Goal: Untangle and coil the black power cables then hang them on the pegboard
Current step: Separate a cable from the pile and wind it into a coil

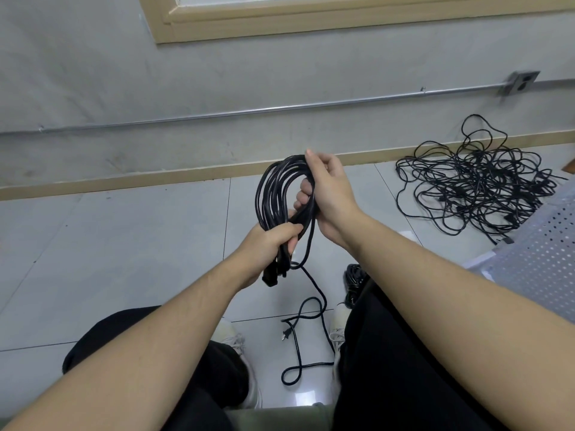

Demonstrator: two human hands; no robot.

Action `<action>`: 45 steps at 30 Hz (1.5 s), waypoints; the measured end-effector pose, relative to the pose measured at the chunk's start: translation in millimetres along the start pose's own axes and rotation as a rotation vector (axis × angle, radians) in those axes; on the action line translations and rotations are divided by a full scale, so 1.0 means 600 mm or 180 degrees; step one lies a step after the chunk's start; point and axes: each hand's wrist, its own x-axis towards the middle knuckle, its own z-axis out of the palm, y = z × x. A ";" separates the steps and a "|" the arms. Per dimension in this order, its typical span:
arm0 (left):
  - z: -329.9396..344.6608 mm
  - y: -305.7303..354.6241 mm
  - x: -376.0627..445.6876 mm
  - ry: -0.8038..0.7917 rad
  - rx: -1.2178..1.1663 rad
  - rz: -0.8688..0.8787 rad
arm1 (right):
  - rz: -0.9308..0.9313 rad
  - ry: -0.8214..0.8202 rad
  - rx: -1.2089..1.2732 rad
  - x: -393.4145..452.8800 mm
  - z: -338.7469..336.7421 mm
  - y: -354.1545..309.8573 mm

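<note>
A coil of black power cable stands upright between my hands at the middle of the view. My left hand grips the bottom of the coil, with a black connector sticking out below the fist. My right hand holds the coil's right side, fingers curled round the strands near the top. The loose tail of the cable drops to the floor between my feet and ends in a plug. A tangled heap of black cables lies on the floor at the right. A white perforated board lies at the right edge.
I sit facing a grey wall with a metal conduit and an outlet box. The floor is pale tile. My legs in black trousers and white shoes fill the bottom. Another small black cable bundle lies by my right knee.
</note>
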 end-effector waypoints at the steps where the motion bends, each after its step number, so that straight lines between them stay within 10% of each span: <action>1: 0.005 0.002 -0.001 -0.0051 -0.0116 -0.0055 | 0.0007 0.0042 0.0109 0.001 0.000 -0.003; 16: -0.005 0.022 0.001 -0.0904 -0.1378 -0.0657 | 0.0222 -0.0274 0.0596 0.010 -0.005 -0.009; 21: -0.011 0.030 0.006 -0.0409 -0.1755 -0.0309 | 0.0675 -0.0414 -0.0428 0.020 -0.014 0.015; 30: -0.084 0.055 0.027 0.1033 -0.2997 0.0045 | 0.1420 -0.2420 -0.2806 -0.009 -0.041 0.047; 37: -0.064 0.044 0.037 0.1401 -0.3164 0.0062 | 0.1047 -0.2438 -0.3046 -0.014 -0.028 0.067; 45: -0.098 0.044 0.038 0.3166 -0.1490 -0.0296 | 0.0525 -0.1761 -0.3522 -0.004 -0.047 0.051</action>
